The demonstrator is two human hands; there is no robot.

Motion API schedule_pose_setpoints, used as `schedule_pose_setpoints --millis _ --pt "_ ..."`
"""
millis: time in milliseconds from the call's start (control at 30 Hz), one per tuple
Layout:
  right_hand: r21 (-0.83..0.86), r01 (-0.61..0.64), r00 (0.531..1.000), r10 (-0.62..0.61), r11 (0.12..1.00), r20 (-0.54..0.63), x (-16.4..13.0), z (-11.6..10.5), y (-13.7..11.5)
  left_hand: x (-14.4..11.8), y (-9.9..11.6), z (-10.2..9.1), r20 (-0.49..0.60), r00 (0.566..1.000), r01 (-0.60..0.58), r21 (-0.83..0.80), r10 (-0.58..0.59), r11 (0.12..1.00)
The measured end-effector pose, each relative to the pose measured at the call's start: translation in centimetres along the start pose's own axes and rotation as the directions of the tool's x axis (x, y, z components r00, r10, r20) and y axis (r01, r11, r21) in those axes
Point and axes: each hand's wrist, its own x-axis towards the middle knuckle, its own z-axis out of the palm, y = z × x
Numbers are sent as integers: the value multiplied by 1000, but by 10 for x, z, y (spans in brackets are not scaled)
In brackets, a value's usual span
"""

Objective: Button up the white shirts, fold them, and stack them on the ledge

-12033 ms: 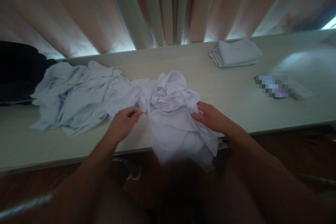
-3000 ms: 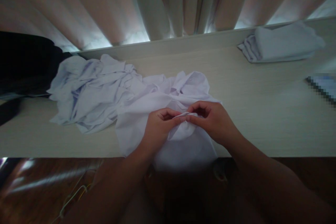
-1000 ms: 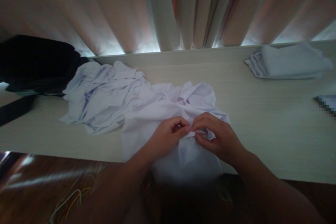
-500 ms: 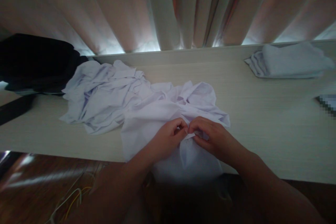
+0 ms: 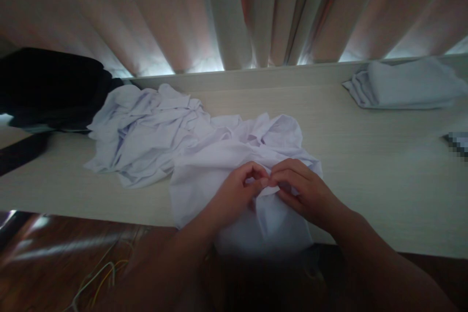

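Pale table [image 5: 365, 156] across mid-frame; crumpled white garment [image 5: 204, 165] at centre, draped over the near edge, lower part lost in shadow. Soft, light, limp: best taken at an edge or seam. Left hand [image 5: 234, 195] and right hand [image 5: 303, 190] at lower centre, fingertips pinched together on one small fold; detail there indistinct.

My left hand [image 5: 234, 195] and right hand [image 5: 307, 192] are bare, with no gloves, rings, watch or bracelet that I can see. Both forearms are bare too, no sleeves reaching the wrists. My nails look short and plain, though the light is dim
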Motion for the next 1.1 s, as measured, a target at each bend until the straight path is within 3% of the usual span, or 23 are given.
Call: schedule_pose_setpoints --millis 100,333,500,667,767,867,900,967,1000,1033,1100 --pt "80 -28 999 30 996 -32 -1 2 2 -1 8 -3 -54 996 -71 100 77 992" --pt "122 -95 991 105 988 -85 0 1 -3 -4 3 1 60 993 -107 147 99 983" --pt "198 -96 989 115 975 -89 1 1 -7 -3 0 5 14 976 -213 270 218 939" --pt "287 -223 975 215 932 61 3 -1 -12 -3 -3 8 -34 992 -113 232 124 966" --pt "373 -277 961 245 886 131 0 -6 -12 -7 0 4 20 985 -171 289 173 942" --pt "541 -285 953 296 791 69 -8 -20 -7 -4 6 -18 -19 918 -327 528 395 784" --pt "605 -309 936 349 734 54 -11 -27 -4 1 8 -29 -82 868 -332 637 490 695" --pt "709 -400 888 436 581 144 -16 -46 2 14 8 -51 -199 781 -206 813 593 544" --pt "723 -463 866 438 514 243 -18 -54 6 21 6 -61 -237 784 -113 854 574 508" --pt "704 -524 841 422 480 338 -20 -62 11 26 4 -69 -263 832 -19 867 489 498" --pt "583 -602 796 470 546 381 -23 -70 24 30 -3 -73 -259 946 143 872 195 467"
